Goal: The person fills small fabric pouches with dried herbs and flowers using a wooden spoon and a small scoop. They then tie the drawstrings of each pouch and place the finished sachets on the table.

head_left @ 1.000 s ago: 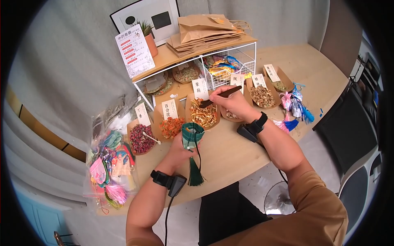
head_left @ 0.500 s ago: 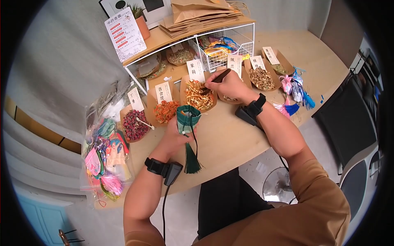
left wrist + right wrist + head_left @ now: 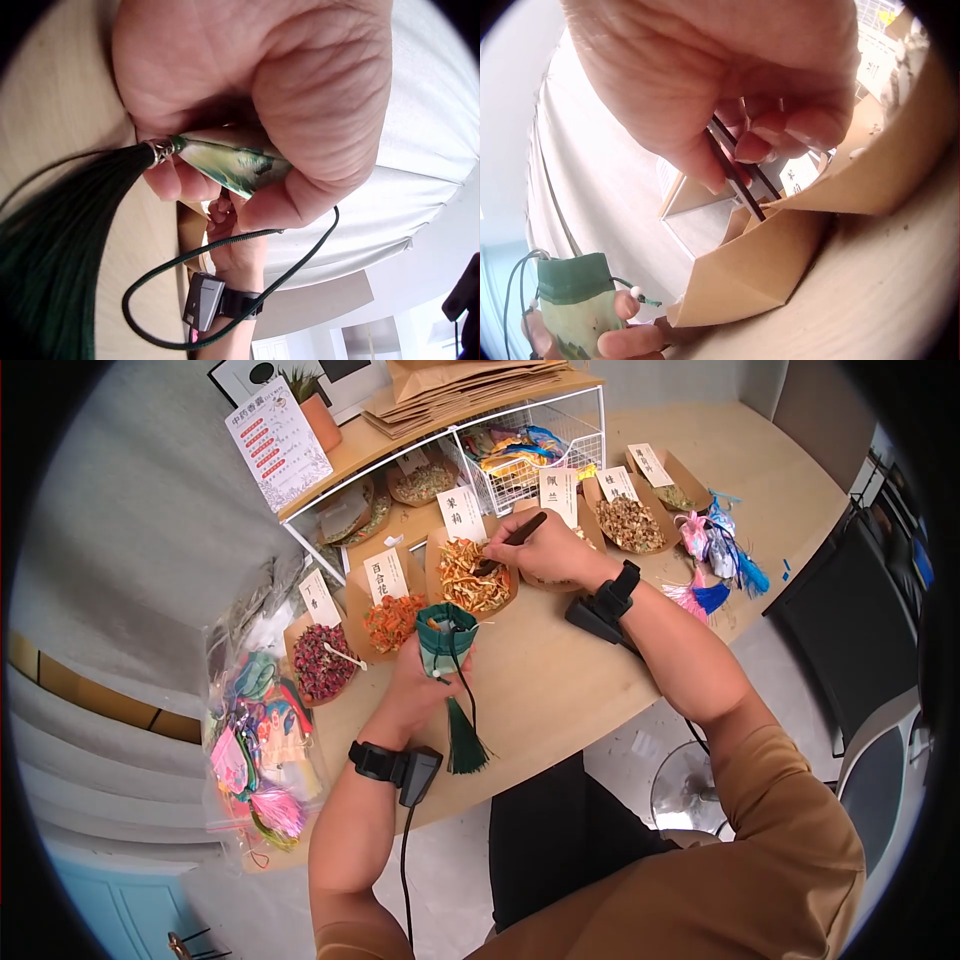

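Observation:
My left hand point(image 3: 405, 695) grips a green drawstring pouch point(image 3: 446, 650), held upright with its mouth open, just in front of the paper trays. A dark green tassel point(image 3: 466, 740) hangs from the pouch's bottom, and its cord loops down in the left wrist view. Dark brown tweezers point(image 3: 524, 529) are pinched between the thumb and fingers of my right hand point(image 3: 560, 550). Their tips reach into the yellow-orange dried flowers point(image 3: 472, 585) in a brown paper tray. In the right wrist view, the tray wall point(image 3: 742, 274) hides the tweezer tips point(image 3: 760, 215).
Orange petals point(image 3: 390, 625) and dark red buds point(image 3: 322, 665) fill the trays to the left. A tray of brown bits point(image 3: 630, 525) lies to the right, near tasselled sachets point(image 3: 722, 550). Behind stands a shelf with a wire basket point(image 3: 535, 475). A plastic bag point(image 3: 262, 750) of pouches lies at left.
The head view has shifted, so the table sits higher in it. My right hand has lowered the tweezers from above the yellow-orange flowers into them. The left hand still holds the pouch.

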The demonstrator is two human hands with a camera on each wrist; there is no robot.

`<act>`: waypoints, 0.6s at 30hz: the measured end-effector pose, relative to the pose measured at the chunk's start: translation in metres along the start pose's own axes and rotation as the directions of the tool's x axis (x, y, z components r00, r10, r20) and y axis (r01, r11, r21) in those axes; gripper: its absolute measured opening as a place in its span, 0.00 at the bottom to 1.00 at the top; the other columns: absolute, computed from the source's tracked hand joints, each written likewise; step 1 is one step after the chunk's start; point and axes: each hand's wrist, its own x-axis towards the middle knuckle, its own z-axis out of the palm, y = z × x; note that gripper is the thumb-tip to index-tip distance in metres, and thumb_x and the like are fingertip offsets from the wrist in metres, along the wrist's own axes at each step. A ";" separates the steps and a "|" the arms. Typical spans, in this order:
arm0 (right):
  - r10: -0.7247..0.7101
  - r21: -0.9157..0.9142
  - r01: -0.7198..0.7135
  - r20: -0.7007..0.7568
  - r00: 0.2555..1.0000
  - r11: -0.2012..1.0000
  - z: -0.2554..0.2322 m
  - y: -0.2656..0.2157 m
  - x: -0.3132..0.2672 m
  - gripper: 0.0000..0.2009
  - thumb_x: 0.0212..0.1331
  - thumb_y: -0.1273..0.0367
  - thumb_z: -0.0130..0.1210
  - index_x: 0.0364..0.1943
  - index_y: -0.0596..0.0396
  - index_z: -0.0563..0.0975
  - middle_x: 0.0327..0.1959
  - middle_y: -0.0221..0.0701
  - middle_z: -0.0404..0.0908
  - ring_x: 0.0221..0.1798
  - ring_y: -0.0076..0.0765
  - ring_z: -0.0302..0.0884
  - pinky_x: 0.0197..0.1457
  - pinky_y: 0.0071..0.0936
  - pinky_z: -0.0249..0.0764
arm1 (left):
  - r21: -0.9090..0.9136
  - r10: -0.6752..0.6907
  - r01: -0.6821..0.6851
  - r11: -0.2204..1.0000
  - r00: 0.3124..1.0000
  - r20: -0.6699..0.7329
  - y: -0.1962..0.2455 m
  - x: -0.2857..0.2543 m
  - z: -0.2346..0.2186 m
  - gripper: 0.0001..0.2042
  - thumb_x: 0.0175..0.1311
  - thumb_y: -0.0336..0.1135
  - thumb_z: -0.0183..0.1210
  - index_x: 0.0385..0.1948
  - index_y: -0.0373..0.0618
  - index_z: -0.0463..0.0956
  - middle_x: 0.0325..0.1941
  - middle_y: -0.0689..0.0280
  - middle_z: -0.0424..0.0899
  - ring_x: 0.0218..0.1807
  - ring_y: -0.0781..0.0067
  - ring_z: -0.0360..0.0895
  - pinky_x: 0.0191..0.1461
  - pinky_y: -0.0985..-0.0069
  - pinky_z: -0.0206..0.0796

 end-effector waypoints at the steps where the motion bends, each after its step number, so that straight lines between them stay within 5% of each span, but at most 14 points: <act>1: 0.005 0.018 -0.005 0.011 1.000 1.000 0.001 0.001 0.000 0.09 0.54 0.65 0.65 0.28 0.58 0.83 0.20 0.29 0.82 0.25 0.18 0.75 0.31 0.20 0.72 | 0.001 -0.002 0.002 1.000 1.000 -0.002 -0.001 0.000 -0.001 0.25 0.44 0.20 0.59 0.50 0.42 0.70 0.47 0.65 0.78 0.45 0.74 0.75 0.44 0.75 0.71; 10: 0.003 -0.002 -0.003 0.048 0.999 1.000 0.002 -0.003 -0.002 0.06 0.58 0.70 0.63 0.29 0.58 0.81 0.25 0.26 0.82 0.29 0.15 0.75 0.34 0.19 0.73 | 0.020 0.027 -0.028 0.999 0.999 0.028 -0.004 0.002 -0.004 0.25 0.44 0.19 0.59 0.50 0.43 0.70 0.48 0.65 0.77 0.45 0.74 0.76 0.45 0.75 0.71; 13: -0.037 0.021 0.037 0.005 0.999 0.999 0.004 -0.004 -0.003 0.11 0.54 0.64 0.66 0.27 0.58 0.81 0.23 0.32 0.83 0.26 0.24 0.77 0.33 0.24 0.74 | 0.016 0.012 -0.012 1.000 1.000 0.018 -0.003 0.002 -0.004 0.25 0.45 0.18 0.58 0.51 0.43 0.70 0.48 0.65 0.77 0.45 0.74 0.75 0.45 0.75 0.71; 18: 0.086 -0.054 -0.082 0.077 0.993 0.995 -0.001 -0.014 -0.004 0.07 0.56 0.69 0.64 0.29 0.58 0.80 0.27 0.28 0.83 0.30 0.17 0.78 0.34 0.19 0.74 | 0.010 0.013 -0.013 1.000 1.000 0.009 -0.003 0.001 -0.002 0.25 0.45 0.17 0.57 0.51 0.44 0.70 0.48 0.65 0.77 0.45 0.74 0.75 0.45 0.76 0.70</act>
